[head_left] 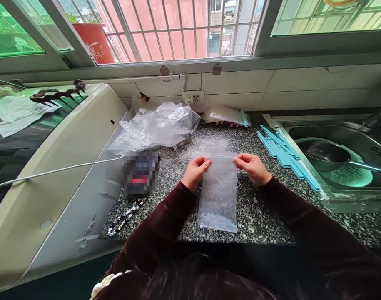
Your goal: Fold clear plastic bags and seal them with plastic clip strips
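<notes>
The speckled countertop (255, 223) spreads beneath the grip and seems to serve as a flat backing, with a crumpled heap of clear plastic (159, 125) beyond it to the left, perhaps pushed back to leave working room. The clear zip-top bag (218, 191) hangs between the two grips, its body stretching toward the wearer, while the flat turquoise strips (280, 150) lie to the right, likely within easy reach. The left hand (196, 170) and right hand (252, 166) each pinch one upper corner between thumb and fingers, presumably to keep the top edge straight.
</notes>
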`<state>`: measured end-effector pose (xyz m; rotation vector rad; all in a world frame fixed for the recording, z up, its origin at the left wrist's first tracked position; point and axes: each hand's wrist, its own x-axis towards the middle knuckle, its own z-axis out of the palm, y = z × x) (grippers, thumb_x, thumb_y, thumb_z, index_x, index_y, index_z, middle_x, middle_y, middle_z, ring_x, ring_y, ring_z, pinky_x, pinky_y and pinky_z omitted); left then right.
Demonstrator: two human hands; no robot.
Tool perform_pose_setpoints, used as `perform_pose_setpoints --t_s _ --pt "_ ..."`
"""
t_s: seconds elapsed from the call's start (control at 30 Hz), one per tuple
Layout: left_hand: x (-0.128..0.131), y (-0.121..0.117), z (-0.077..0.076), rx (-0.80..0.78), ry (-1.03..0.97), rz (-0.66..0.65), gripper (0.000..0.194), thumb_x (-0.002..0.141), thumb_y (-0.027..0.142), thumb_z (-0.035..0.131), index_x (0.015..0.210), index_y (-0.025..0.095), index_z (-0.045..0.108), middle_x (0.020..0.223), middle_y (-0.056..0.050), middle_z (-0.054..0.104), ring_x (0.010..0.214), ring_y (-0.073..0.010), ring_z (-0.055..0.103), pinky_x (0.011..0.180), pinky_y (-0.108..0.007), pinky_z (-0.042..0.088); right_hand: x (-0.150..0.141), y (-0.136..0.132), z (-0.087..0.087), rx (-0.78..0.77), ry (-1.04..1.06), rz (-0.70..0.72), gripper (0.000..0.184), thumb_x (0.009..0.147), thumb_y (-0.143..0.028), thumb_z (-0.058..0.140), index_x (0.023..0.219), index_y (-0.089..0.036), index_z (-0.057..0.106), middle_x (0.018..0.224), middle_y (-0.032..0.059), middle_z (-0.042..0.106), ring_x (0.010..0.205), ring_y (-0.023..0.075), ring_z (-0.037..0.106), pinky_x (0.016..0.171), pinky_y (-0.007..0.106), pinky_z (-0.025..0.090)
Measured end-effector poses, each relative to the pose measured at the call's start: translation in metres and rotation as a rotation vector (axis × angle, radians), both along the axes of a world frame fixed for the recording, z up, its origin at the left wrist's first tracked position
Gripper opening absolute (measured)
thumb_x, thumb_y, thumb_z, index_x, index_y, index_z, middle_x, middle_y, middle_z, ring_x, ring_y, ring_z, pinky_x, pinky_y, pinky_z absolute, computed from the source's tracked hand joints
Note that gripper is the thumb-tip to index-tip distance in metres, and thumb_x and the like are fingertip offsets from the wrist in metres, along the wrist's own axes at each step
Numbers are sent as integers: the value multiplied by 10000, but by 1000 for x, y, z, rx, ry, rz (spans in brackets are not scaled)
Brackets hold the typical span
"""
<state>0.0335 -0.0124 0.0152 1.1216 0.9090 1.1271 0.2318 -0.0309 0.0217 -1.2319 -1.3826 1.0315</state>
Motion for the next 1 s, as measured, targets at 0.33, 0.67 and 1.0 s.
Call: perform_pose_setpoints --t_s 0.33,0.67,1.0 --pt "-3 3 -4 37 58 47 368 590 497 696 593 137 621 470 48 428 475 -59 330 487 -208 249 -7 -4 2 -3 -64 -3 378 641 -529 644 616 -161 562 563 -29 480 539 86 401 532 238 339" --pt "-5 7 -2 48 5 124 364 564 483 719 611 138 615 508 45 475 478 -53 353 486 -205 268 -12 -5 -1 -58 -95 21 328 618 -478 650 613 -159 576 578 -17 514 564 98 426 566 252 359" --pt "-4 4 2 -6 69 3 307 516 411 758 595 127 671 571 0 586 538 -75 418 534 -220 307 -9 -3 -2 -27 -97 -57 321 626 -475 639 638 -158 586 594 -11 529 576 102 436 577 253 366"
